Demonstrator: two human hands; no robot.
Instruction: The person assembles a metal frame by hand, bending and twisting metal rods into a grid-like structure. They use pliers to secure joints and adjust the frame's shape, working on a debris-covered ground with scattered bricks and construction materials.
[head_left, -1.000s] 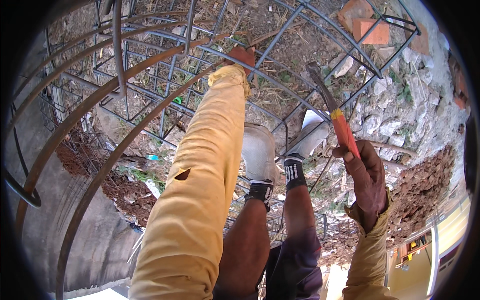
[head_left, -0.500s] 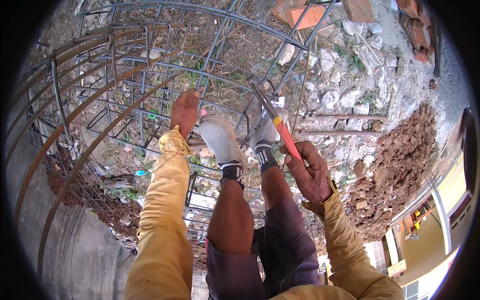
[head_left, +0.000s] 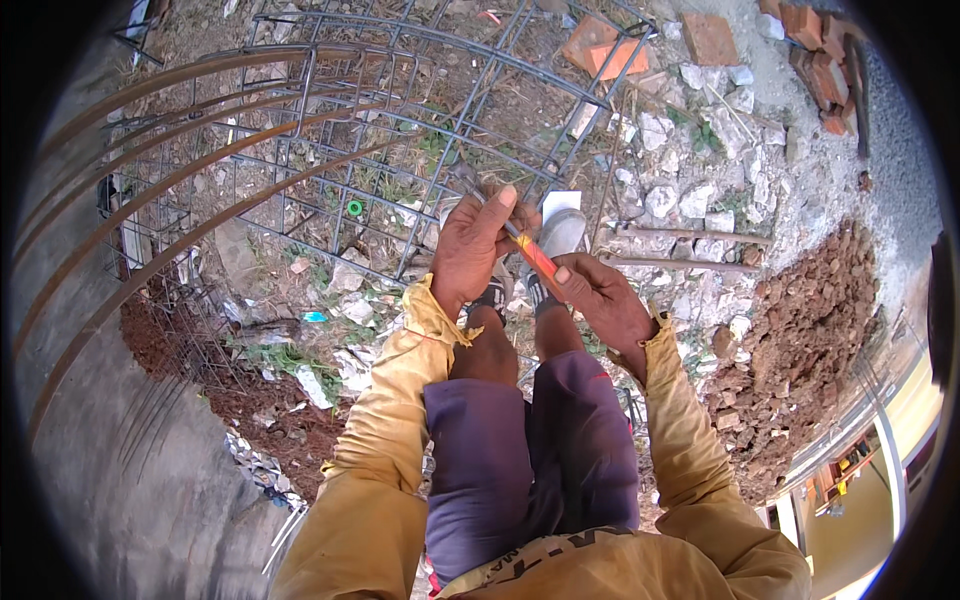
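Note:
Both of my hands are on a pair of long pincers with red-sleeved handles (head_left: 537, 258), held slantwise in front of my legs. My left hand (head_left: 474, 240) is closed around the bare metal part near the jaws, its thumb lying along the top. My right hand (head_left: 608, 300) grips the red end, thumb and fingers wrapped round it. The dark jaws (head_left: 465, 175) point up and left, close above the bars of a steel rebar cage (head_left: 420, 235). What my left fingers may hold besides the pincers is hidden.
Rusty bent rebars (head_left: 190, 165) arch over the left side. Broken bricks (head_left: 615, 58) and white rubble (head_left: 660, 198) lie at the far right, with an earth heap (head_left: 800, 340) nearer. Two rods (head_left: 690, 236) lie right of my shoe (head_left: 562, 232).
My left hand has left the cage bar and moved right onto the metal part of the pincers. My right hand has shifted slightly left, still gripping the handle. My view has shifted too.

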